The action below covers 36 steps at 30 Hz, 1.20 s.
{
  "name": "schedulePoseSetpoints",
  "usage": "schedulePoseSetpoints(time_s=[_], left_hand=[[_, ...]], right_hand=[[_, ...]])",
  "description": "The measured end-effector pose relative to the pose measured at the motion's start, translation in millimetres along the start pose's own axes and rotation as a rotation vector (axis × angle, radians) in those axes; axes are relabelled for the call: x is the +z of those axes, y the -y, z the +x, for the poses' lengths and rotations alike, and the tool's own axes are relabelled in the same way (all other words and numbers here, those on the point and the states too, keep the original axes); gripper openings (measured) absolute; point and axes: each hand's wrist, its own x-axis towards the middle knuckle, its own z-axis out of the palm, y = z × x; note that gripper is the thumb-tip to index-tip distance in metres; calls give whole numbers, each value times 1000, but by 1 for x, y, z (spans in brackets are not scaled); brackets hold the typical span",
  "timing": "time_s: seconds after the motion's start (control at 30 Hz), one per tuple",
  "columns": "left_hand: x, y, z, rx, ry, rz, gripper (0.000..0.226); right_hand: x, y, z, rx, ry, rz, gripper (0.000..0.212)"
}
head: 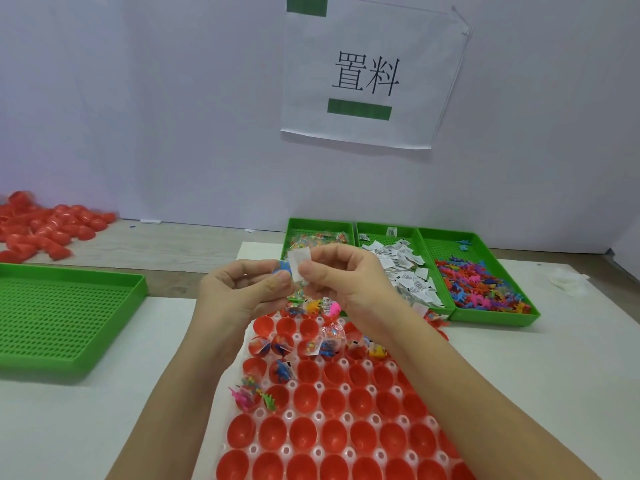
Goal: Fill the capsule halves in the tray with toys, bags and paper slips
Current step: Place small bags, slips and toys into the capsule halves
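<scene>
A clear tray (287,448) in front of me holds rows of red capsule halves (334,403). Several halves in the far rows contain small toys, bags and slips. Both hands are raised above the tray's far end. My left hand (242,289) pinches a small blue toy (283,266). My right hand (343,278) pinches a white paper slip (298,263) together with a small clear bag, right beside the toy. Behind the hands stand three green bins: bags (313,239), paper slips (401,268) and coloured toys (478,285).
An empty green perforated tray (62,317) lies at the left. A heap of loose red capsule halves (45,230) sits at the far left. A white wall with a printed sign (367,74) closes the back. A crumpled white item (568,280) lies at the right.
</scene>
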Motion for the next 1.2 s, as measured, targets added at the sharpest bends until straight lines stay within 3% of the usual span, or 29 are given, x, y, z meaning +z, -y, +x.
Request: schedulePoseSetpoints(time_s=[0.17,0.33,0.43,0.53,0.6,0.77,0.93,1.03,1.2], left_hand=[[0,-2,-2,-43,70,-65,25],[-6,0,-1,-76,110,-55,33],[-8,0,-1,-49,166,23,42],[-6,0,-3,-13,212,120,33],[-5,0,-6,-13,220,192,38],[-8,-4,-3,215,-86,318,44],[-10,-7,0,331,-157,433,39],[-9,-7,-1,301,-75,554,36],[-10,-9,-7,216,331,1060,27]], right_hand=[[7,1,7,95,-53,-42,45],[6,4,3,248,94,-11,38],[6,6,-1,206,49,-68,25],[6,6,-6,117,-46,-172,14],[5,5,-13,48,-94,-279,5],[2,-20,-47,68,-52,-663,11],[13,-45,-64,61,-34,-995,20],[14,-45,-60,25,-36,-1064,18],[13,-45,-54,12,-10,-1151,17]])
